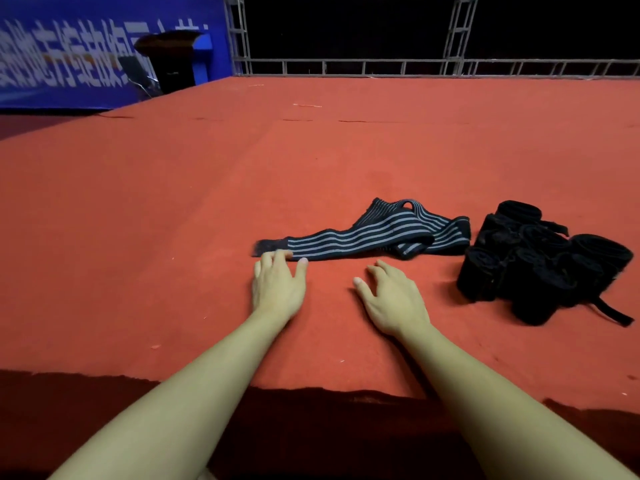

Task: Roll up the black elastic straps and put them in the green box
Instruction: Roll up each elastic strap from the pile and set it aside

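Straps first: one unrolled striped strap (363,233) lies loose on the red carpet (173,209), just past both hands, its plain black end toward 9 o'clock. The left hand (277,285) rests flat with straight fingers touching that end; the right hand (394,299) lies relaxed and spread on the carpet, holding nothing. At 3 o'clock sits a pile of rolled straps (540,265). Carpet stretches wide toward 12, up to a metal truss (381,65); its near edge falls off below the forearms.

1. A red carpet (173,209) covers the raised platform.
2. A blue banner (69,50) with white lettering hangs at far left.
3. A metal truss frame (363,65) edges the far side.
4. A dark lectern (171,60) stands before the banner.
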A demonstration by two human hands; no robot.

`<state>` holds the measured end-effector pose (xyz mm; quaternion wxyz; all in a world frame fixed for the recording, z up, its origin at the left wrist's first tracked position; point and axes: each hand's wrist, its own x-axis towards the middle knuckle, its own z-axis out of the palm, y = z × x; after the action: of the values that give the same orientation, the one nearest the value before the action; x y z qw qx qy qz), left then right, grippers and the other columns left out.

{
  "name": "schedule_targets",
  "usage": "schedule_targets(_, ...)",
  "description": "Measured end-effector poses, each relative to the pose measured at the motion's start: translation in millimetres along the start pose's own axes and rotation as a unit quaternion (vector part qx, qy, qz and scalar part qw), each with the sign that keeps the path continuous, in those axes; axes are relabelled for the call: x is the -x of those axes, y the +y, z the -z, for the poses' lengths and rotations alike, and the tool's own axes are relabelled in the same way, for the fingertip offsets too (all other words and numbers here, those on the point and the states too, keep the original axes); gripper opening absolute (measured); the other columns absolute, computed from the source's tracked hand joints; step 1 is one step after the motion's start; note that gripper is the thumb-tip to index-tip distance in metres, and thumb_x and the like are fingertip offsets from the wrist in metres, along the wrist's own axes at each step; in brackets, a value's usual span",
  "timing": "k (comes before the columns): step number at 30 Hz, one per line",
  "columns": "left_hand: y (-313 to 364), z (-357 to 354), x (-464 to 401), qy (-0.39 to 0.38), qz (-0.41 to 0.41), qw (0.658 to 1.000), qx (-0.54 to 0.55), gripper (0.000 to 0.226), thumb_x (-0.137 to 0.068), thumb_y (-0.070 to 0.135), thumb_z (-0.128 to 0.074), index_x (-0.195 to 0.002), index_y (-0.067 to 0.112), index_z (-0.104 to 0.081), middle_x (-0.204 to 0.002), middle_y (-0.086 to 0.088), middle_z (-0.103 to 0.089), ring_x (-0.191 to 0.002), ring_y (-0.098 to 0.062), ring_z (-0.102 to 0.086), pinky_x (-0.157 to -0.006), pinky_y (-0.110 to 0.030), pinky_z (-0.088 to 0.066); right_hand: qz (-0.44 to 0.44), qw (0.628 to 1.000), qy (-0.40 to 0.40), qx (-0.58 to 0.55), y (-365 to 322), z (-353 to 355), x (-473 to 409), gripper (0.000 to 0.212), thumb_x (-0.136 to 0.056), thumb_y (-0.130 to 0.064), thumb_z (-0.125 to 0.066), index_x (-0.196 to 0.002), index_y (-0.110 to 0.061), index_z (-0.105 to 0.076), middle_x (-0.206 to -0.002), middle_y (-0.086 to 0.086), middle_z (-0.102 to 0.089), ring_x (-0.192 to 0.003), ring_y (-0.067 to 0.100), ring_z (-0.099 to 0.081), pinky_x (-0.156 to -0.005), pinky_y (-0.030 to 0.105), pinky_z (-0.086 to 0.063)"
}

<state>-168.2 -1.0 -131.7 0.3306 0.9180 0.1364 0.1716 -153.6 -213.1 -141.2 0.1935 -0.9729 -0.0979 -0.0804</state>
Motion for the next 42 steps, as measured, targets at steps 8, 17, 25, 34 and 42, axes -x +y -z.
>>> schedule_targets(8, -17.8, -1.0, -66.9, 0.003, 0.193, 0.976, -0.099, 0.069, -0.092, 0.070, -0.054, -0.135, 0.016, -0.056, -0.145, -0.012, -0.046, -0.139, -0.033, -0.034, -0.112, -0.045, -0.026, -0.031, 0.998, 0.048, -0.033, 4.6, -5.4, -8.9, 0.065, -0.102, -0.062, -0.033, -0.148, -0.018, -0.048, -0.149, 0.004, -0.054, -0.141, 0.023, -0.045, -0.116, 0.042, -0.034)
schedule_targets(17, 9.9, -23.5, -72.5, -0.041, 0.032, 0.982, 0.181, 0.036, -0.102, 0.040, -0.058, -0.129, 0.018, -0.062, -0.125, -0.005, -0.068, -0.122, -0.026, -0.060, -0.104, -0.038, -0.044, -0.034, 0.997, 0.048, -0.049, 6.3, -7.7, -8.3, 0.072, -0.099, -0.071, -0.027, -0.152, -0.025, -0.042, -0.153, -0.002, -0.049, -0.145, 0.018, -0.039, -0.119, 0.042, -0.029)
schedule_targets(25, 49.3, 38.4, -75.3, 0.020, 0.054, 0.890, 0.452, 0.046, -0.078, 0.067, -0.054, -0.102, 0.028, -0.058, -0.111, -0.005, -0.073, -0.108, -0.027, -0.070, -0.097, -0.057, -0.055, -0.035, 0.948, 0.164, -0.271, 10.3, 1.6, -0.9, 0.084, -0.093, -0.069, -0.037, -0.155, -0.012, -0.035, -0.159, 0.006, -0.037, -0.149, 0.018, -0.031, -0.125, 0.041, -0.024)
schedule_targets(34, 0.8, 124.7, -63.2, 0.057, 0.139, 0.869, 0.472, 0.017, -0.107, 0.030, -0.051, -0.095, 0.021, -0.060, -0.073, 0.003, -0.060, -0.045, -0.006, -0.051, -0.043, -0.020, -0.041, 0.015, 0.956, 0.170, -0.241, -3.6, 24.5, -15.8, 0.067, -0.097, -0.062, -0.042, -0.147, -0.018, -0.045, -0.151, 0.004, -0.047, -0.140, 0.020, -0.041, -0.118, 0.033, -0.029)
schedule_targets(42, -105.7, 150.6, -45.3, 0.164, 0.285, 0.927, 0.179, 0.052, -0.100, 0.040, -0.047, -0.131, -0.002, -0.049, -0.123, -0.023, -0.065, -0.104, -0.036, -0.069, -0.095, -0.045, -0.055, -0.005, 0.982, -0.031, -0.188, -8.2, 4.6, -17.5, 0.050, -0.103, -0.054, -0.045, -0.141, -0.022, -0.051, -0.141, 0.003, -0.061, -0.134, 0.022, -0.054, -0.113, 0.043, -0.041)
